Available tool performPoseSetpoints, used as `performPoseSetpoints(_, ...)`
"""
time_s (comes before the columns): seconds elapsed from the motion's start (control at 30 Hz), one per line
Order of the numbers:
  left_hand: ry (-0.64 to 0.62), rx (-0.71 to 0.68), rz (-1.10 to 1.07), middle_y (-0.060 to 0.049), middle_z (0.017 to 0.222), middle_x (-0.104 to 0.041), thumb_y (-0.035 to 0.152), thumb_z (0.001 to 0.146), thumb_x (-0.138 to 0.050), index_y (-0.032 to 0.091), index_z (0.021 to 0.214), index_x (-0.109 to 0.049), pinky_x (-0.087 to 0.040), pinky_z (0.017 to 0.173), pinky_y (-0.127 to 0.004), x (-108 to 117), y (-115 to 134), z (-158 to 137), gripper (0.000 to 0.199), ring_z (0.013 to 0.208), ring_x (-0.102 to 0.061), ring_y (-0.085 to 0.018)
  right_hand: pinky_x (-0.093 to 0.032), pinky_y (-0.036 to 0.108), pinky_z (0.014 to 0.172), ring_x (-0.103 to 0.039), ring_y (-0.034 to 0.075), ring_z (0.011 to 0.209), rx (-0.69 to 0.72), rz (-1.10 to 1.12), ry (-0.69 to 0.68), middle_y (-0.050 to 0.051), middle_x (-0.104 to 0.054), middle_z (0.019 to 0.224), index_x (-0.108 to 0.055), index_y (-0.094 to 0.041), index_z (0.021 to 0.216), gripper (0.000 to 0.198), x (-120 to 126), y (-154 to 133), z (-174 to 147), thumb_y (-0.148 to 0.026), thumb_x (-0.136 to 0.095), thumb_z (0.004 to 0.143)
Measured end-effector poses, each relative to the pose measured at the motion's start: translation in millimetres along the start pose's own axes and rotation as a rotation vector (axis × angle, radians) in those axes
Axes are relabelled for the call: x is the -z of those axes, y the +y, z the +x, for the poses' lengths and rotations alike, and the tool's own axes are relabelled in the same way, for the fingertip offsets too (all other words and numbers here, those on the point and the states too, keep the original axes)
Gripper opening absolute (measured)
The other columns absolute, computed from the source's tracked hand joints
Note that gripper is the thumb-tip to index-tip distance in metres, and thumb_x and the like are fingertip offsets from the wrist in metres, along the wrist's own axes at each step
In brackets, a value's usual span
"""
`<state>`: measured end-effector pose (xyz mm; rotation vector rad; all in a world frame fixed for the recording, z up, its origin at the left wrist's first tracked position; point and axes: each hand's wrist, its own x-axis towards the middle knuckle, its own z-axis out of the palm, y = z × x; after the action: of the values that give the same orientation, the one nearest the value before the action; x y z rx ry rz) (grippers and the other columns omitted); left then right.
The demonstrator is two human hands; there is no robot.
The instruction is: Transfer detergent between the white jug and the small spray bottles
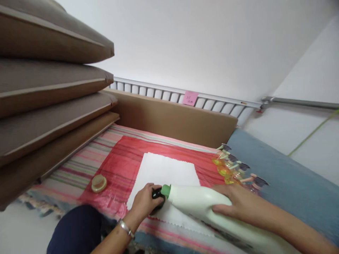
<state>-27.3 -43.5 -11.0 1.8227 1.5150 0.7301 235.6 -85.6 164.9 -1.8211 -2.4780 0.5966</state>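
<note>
The left hand's fingers [155,200] are curled around a small, glossy black object [157,193], whose full shape is hidden by the grip. The right hand [237,201] grasps a large, pale green plastic bottle [193,203], thumb on the near side and fingers over the top. The bottle lies tilted on its side above a white, scalloped-edged sheet [169,169], its green mouth [166,190] right beside the black object.

As far as I can judge, the work is midway: bottle and black object are already brought together, but no stream of liquid shows, so I cannot tell whether anything is passing between them. What seems left is finishing at the mouth and setting both things down.

The left forearm, with a silver bracelet [127,228], reaches up from the lower edge; the right comes in from the lower right, nearly level, wrist over the bottle.

Beneath the white sheet lies a translucent red sheet [116,165] on a striped woven cloth [76,167]. A round, cream-coloured lid-like piece [99,183] rests to the left; small clear bottles with yellow contents [225,171] stand in a row to the right.
</note>
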Motion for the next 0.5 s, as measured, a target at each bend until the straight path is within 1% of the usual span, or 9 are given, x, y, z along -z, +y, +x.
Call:
performPoseSetpoints(0.07,0.027,0.004,-0.068,-0.002,0.12,-0.06,0.028,0.066,-0.063,0.028,0.11,-0.064,-0.041,0.091,-0.027,-1.7,-9.8,2.2,0.045,0.104,-0.059,-0.021,-0.045,0.027,0.068,-0.063,0.024,0.079,-0.006,0.101,0.074,0.004,-0.072,0.086,-0.067,-0.022,0.081,0.017,-13.0,19.2,-1.8,-0.035,-0.061,0.072)
performPoseSetpoints(0.1,0.036,0.003,-0.09,-0.003,0.12,-0.06,0.026,0.065,-0.063,0.027,0.11,-0.064,-0.04,0.093,-0.028,-2.6,-14.0,3.4,0.045,0.105,-0.058,-0.021,-0.046,0.027,0.064,-0.063,0.025,0.079,-0.031,0.147,0.108,0.005,-0.071,0.087,-0.067,-0.021,0.082,0.019,-18.9,29.1,-2.4,-0.035,-0.059,0.073)
performPoseSetpoints(0.13,0.037,0.0,-0.106,-0.004,0.121,-0.06,0.025,0.064,-0.062,0.026,0.11,-0.064,-0.039,0.094,-0.029,-3.3,-17.2,4.4,0.045,0.106,-0.058,-0.022,-0.045,0.027,0.057,-0.063,0.024,0.074,-0.072,0.217,0.144,0.006,-0.071,0.088,-0.066,-0.02,0.086,0.023,-24.4,38.9,-2.6,-0.037,-0.057,0.074)
performPoseSetpoints(0.2,0.044,-0.01,-0.121,-0.006,0.12,-0.06,0.024,0.064,-0.061,0.025,0.109,-0.065,-0.039,0.096,-0.031,-3.8,-20.3,5.1,0.045,0.107,-0.057,-0.023,-0.04,0.026,0.044,-0.059,0.019,0.056,-0.164,0.378,0.241,0.006,-0.07,0.085,-0.065,-0.019,0.091,0.03,-34.6,56.7,-0.6,-0.042,-0.055,0.074)
performPoseSetpoints(0.27,0.068,-0.011,-0.116,-0.007,0.12,-0.06,0.025,0.064,-0.06,0.024,0.108,-0.066,-0.038,0.097,-0.033,-4.0,-19.9,3.8,0.044,0.108,-0.057,-0.024,-0.035,0.025,0.04,-0.05,0.015,0.043,-0.213,0.531,0.416,0.003,-0.067,0.07,-0.064,-0.017,0.088,0.033,-44.9,70.3,6.5,-0.046,-0.057,0.072)
performPoseSetpoints(0.33,0.09,0.0,-0.101,-0.008,0.12,-0.061,0.027,0.065,-0.059,0.024,0.107,-0.066,-0.039,0.097,-0.035,-5.3,-19.3,1.7,0.043,0.108,-0.057,-0.025,-0.035,0.026,0.043,-0.045,0.013,0.039,-0.21,0.629,0.615,-0.003,-0.057,0.051,-0.062,-0.017,0.079,0.031,-56.1,78.6,20.9,-0.046,-0.06,0.07)
performPoseSetpoints(0.37,0.104,0.003,-0.093,-0.008,0.12,-0.061,0.027,0.065,-0.059,0.025,0.107,-0.067,-0.04,0.097,-0.036,-6.8,-20.4,1.0,0.043,0.107,-0.058,-0.026,-0.035,0.026,0.044,-0.044,0.014,0.04,-0.208,0.665,0.697,-0.005,-0.051,0.046,-0.06,-0.017,0.076,0.03,-61.9,80.8,31.1,-0.047,-0.06,0.071)
performPoseSetpoints(0.43,0.137,-0.004,-0.09,-0.009,0.118,-0.063,0.029,0.064,-0.06,0.024,0.106,-0.068,-0.042,0.095,-0.036,-11.1,-26.5,1.9,0.043,0.105,-0.059,-0.027,-0.035,0.026,0.045,-0.044,0.014,0.043,-0.21,0.717,0.819,-0.007,-0.044,0.043,-0.056,-0.019,0.075,0.03,-73.4,82.8,57.2,-0.049,-0.055,0.074)
performPoseSetpoints(0.5,0.168,-0.012,-0.114,-0.011,0.115,-0.064,0.032,0.061,-0.062,0.023,0.104,-0.07,-0.044,0.093,-0.036,-15.6,-37.1,5.7,0.044,0.103,-0.061,-0.028,-0.036,0.026,0.046,-0.045,0.015,0.046,-0.214,0.751,0.919,-0.007,-0.044,0.047,-0.052,-0.02,0.075,0.031,-83.3,84.1,89.2,-0.051,-0.051,0.076)
